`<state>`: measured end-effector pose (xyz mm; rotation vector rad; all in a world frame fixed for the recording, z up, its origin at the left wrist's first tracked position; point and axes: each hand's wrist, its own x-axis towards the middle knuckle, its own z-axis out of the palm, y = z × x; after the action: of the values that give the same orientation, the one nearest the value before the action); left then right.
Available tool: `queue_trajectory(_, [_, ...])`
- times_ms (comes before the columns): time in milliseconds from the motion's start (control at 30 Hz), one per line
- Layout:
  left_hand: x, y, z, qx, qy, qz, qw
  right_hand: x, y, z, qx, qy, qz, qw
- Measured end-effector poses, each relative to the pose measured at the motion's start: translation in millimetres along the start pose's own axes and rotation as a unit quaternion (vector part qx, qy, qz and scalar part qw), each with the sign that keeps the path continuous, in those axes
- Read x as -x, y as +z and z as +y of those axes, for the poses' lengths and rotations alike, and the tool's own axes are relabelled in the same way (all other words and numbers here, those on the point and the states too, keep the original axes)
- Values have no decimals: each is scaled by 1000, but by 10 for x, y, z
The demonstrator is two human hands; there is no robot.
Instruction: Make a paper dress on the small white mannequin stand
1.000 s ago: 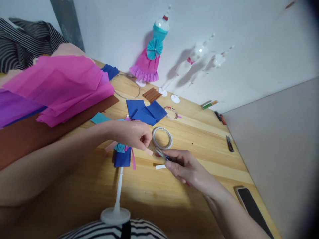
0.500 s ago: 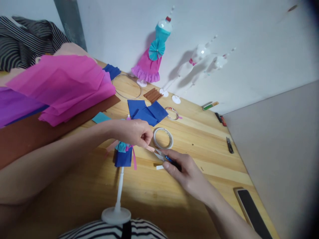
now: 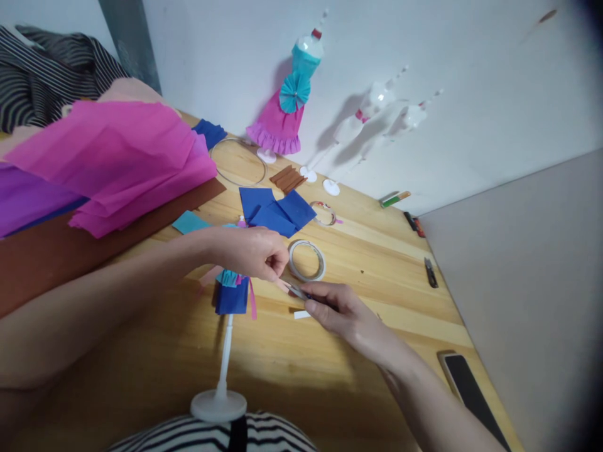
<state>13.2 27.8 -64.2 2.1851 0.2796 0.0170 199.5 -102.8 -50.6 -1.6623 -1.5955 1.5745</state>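
My left hand [image 3: 259, 252] is pinching the end of a narrow peach paper strip [image 3: 282, 285]. Scissors [image 3: 298, 292] are gripped in my right hand [image 3: 342, 314], and their blades meet the strip just beside my left fingertips. Below my left forearm, a small mannequin on a white stand [image 3: 227, 358] lies with its round base towards me. Blue paper [image 3: 232, 299] and a turquoise ruffle [image 3: 228, 278] wrap its lower part, and a pink strip hangs at its side. My left hand and forearm hide part of its upper body.
A tape roll [image 3: 307, 260], blue paper squares [image 3: 277, 212] and folded brown paper [image 3: 287, 179] lie beyond my hands. Pink crepe paper [image 3: 127, 150] is piled left. A dressed mannequin [image 3: 292, 103] stands by the wall near two bare ones. A cutter [image 3: 430, 272] and phone [image 3: 473, 392] lie right.
The scissor blades, spread apart before, have come together at the peach strip. My right hand has turned slightly, while my left hand stays almost in place.
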Motion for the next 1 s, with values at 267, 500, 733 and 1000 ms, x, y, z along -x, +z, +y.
queue_trajectory(267, [0, -4, 56, -8, -36, -27, 999, -45, 29, -13, -10, 10, -18, 1000])
queue_trajectory(500, [3, 4, 55, -10, -27, -29, 999, -60, 56, 30, -37, 17, -14, 999])
queue_trajectory(733, [4, -1, 64, -9, -26, -23, 999, -79, 74, 48, -64, 16, -16, 998])
queue_trajectory(1000, [-2, -2, 52, -9, -31, -29, 999, -93, 89, 64, -90, 21, -14, 996])
